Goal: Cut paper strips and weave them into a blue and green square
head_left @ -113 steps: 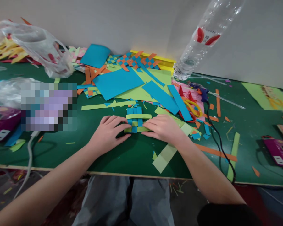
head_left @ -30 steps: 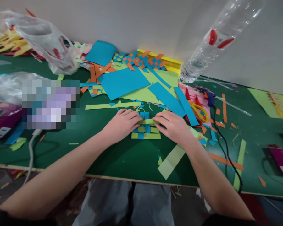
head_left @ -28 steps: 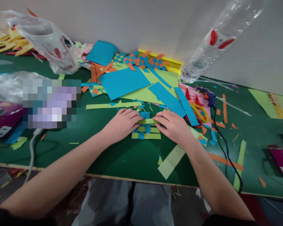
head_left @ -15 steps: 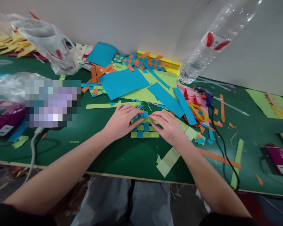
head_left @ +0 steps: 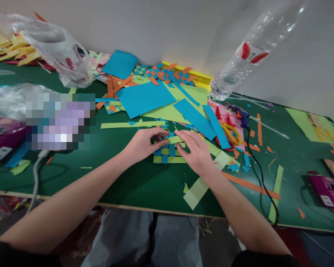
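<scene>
Paper weave (head_left: 167, 152), blue and light-green strips, lies flat on the green table (head_left: 122, 181), about mid-width and nearer the front edge than the back.

Clear plastic bottle (head_left: 250, 52) leans against the wall at the back edge, right of centre. Crumpled plastic bag (head_left: 58, 55) is near the back left corner. Large blue sheet (head_left: 144, 98) lies on the loose paper pile between the weave and the back edge.

Left hand (head_left: 144, 142) is on the weave's left side. Its fingers are curled, with thumb and fingertips closed on the left end of a green strip (head_left: 175, 139). Right hand (head_left: 196, 152) is on the weave's right side. Its fingers are stretched out nearly flat, tips pressing on the same strip, nothing gripped. The strip lies crosswise over the weave's far end, slightly lifted.

Wide pale-green offcut (head_left: 196, 189) sits by the front edge under the right wrist. Yellow-handled scissors (head_left: 233, 133) lie just right of the right hand, apart from it.
</scene>
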`<state>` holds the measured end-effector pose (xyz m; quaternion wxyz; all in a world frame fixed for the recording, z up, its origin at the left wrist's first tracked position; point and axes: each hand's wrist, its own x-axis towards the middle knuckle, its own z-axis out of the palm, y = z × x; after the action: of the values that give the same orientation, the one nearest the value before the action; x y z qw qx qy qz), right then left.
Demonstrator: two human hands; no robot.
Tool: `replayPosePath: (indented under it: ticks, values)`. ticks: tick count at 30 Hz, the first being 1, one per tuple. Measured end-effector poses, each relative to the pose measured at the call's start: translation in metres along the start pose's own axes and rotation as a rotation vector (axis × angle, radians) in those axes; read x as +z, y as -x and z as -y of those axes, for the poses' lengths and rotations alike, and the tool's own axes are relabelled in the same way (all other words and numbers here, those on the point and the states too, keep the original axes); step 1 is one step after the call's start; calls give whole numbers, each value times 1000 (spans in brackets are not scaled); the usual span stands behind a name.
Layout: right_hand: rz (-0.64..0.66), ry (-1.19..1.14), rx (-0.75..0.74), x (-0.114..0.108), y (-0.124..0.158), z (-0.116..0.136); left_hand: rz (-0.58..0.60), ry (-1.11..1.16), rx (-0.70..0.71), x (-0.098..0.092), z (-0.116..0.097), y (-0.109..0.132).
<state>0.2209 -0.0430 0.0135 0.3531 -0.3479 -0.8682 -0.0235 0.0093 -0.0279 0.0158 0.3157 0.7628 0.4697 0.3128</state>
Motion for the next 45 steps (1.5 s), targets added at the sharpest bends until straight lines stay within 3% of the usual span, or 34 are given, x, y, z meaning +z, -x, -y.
replayPosePath:
  ticks: [4,7,23,45]
  values:
    - [-12,-33,204,-1,-1,1,-12,10,-66,-1,1,-1]
    - [28,29,259,1,-2,-1,3,23,-146,-2,1,-1]
    - [305,227,233,20,-7,1,27,2,-182,0,2,0]
    - [293,258,153,27,-3,0,-19,-66,-181,-3,-1,0]
